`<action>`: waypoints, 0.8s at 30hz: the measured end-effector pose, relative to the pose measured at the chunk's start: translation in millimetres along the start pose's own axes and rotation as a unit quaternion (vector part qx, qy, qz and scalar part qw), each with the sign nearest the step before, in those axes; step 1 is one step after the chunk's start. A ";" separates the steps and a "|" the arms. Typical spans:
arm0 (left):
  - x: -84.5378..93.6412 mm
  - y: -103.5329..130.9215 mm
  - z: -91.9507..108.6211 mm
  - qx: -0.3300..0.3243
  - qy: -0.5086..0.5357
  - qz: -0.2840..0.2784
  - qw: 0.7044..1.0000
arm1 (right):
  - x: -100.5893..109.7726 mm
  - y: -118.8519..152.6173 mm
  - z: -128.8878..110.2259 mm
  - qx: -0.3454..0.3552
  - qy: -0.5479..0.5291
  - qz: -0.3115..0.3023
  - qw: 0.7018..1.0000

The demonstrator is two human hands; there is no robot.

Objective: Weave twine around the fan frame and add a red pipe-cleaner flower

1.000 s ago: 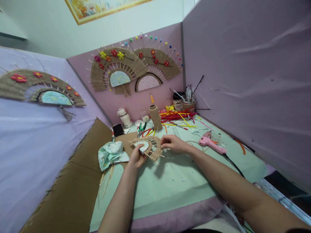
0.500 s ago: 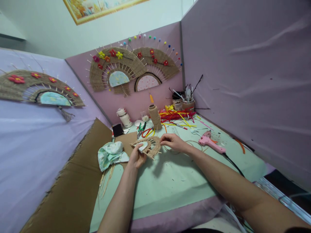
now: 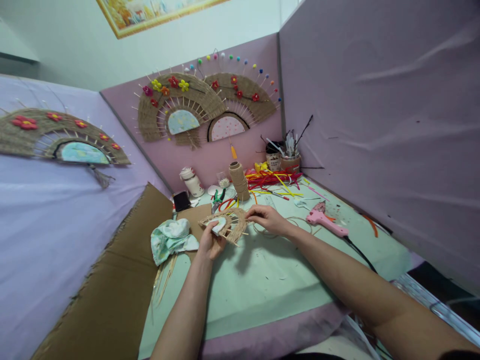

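At centre frame, your left hand (image 3: 212, 243) is closed around the tan half-round twine-and-stick fan (image 3: 239, 228), your right hand (image 3: 264, 218) pinched at its right rim, apparently on thin tan twine (image 3: 308, 223). Weaving seems underway; the next pass calls for even tension.

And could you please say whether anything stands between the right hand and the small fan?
Nothing visible does: the right hand is at the outer edge of the small fan held in the left hand.
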State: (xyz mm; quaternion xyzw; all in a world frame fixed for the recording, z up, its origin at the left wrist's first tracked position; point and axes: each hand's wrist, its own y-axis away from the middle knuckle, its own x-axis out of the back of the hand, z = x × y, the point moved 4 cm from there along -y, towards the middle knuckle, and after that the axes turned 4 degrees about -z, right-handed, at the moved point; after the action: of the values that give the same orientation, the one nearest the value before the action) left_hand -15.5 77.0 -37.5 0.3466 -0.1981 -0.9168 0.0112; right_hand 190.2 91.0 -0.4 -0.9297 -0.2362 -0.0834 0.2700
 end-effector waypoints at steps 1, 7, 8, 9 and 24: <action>-0.4 0.4 0.3 -0.003 0.000 0.000 1.000 | 0.6 0.1 0.1 -0.001 0.001 0.006 1.000; -1.1 1.4 2.0 -0.018 0.000 0.000 1.000 | 3.6 1.2 3.0 -0.038 0.014 0.037 0.999; -1.0 1.3 2.2 -0.021 0.001 0.000 1.000 | 3.7 1.3 3.3 -0.042 0.011 0.038 0.998; -0.9 1.2 2.3 -0.023 0.003 -0.001 1.000 | 3.7 1.3 3.4 -0.044 0.008 0.039 0.998; 1.6 -0.4 5.9 -0.034 0.027 -0.012 0.999 | -2.6 0.2 4.2 -0.039 -0.002 -0.005 0.999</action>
State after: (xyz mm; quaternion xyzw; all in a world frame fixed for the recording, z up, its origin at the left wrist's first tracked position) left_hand -20.5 79.3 -34.7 0.3731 -0.1623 -0.9133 0.0173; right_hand 188.2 92.1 -4.8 -0.9386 -0.2376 -0.0917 0.2326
